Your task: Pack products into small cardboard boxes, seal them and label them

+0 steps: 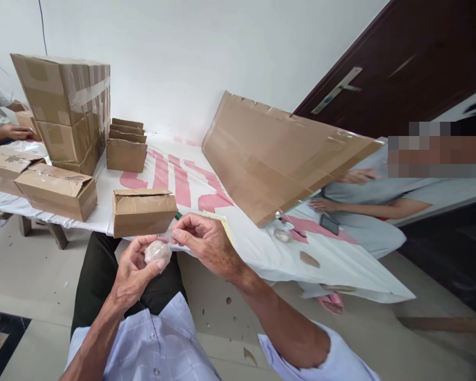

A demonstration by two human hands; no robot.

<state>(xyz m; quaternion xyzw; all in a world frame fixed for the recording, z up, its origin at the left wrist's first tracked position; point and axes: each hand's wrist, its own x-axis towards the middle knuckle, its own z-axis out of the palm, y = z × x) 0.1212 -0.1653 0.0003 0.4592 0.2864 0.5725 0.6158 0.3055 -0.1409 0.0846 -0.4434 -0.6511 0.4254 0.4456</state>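
My left hand point(133, 272) is closed around a small round object in clear plastic wrap point(157, 254), held over my lap; what lies inside the wrap is too unclear to name. Close by on the right, my right hand point(206, 243) pinches the loose end of the clear wrap between thumb and fingertips. Just beyond both hands, a small cardboard box point(145, 214) sits at the table's front edge, its top flaps nearly closed. A yellow paper point(224, 226) and a bit of something green lie behind my right hand.
The table point(170, 145) has a white cover with pink print. Taped cartons point(69, 111) are stacked at left, near smaller boxes point(57, 190). A large cardboard sheet point(277, 153) leans at right, beside a seated person point(365, 211) and a phone point(329, 224). Another person's hand point(18, 131) shows far left.
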